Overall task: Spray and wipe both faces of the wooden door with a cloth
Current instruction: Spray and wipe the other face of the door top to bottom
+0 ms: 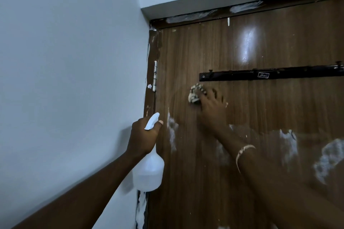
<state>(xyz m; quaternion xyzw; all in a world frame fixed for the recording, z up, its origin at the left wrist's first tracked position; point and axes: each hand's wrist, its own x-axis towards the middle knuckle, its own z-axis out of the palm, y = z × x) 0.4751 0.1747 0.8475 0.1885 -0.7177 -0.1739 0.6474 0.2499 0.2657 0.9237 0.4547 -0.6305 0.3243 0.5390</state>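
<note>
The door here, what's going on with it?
A person is cleaning the wooden door. Their right hand presses a bunched cloth against it just below the black bolt. Their left hand holds a white spray bottle by its neck, near the hinge. White smears show lower down the door.

Cloth [195,95] against smeared wooden door [260,117]; spray bottle [149,173] at its edge.

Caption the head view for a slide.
Right hand presses a cloth to the wooden door below a black bar; left hand holds a spray bottle.
</note>
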